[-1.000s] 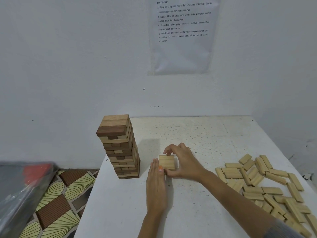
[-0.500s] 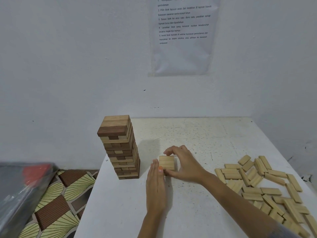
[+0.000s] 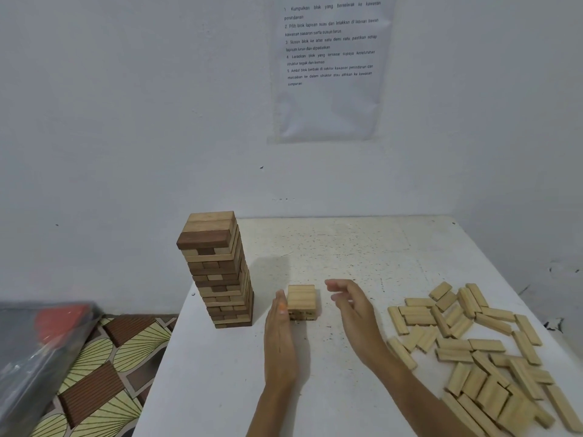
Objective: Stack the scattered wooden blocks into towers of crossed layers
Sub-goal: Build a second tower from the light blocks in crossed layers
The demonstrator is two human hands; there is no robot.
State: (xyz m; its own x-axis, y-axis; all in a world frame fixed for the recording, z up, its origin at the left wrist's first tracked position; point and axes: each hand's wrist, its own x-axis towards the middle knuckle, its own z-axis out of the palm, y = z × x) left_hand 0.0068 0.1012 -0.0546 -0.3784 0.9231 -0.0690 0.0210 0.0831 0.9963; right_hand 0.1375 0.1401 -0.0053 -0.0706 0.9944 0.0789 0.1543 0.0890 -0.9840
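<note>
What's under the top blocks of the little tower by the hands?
More light blocks: the small stack shows lower layers on its front, resting on the table. Its inside is covered.

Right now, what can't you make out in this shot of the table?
Head view only.
Small stack: left side covered by the left hand; lower layers shadowed, layer count unclear.
Loose blocks: cut off by the right and bottom edges, total unknown.
Wall sheet: top line cut by the upper edge.
Dark wrapped object at left: blurred, cut by the edge.
</note>
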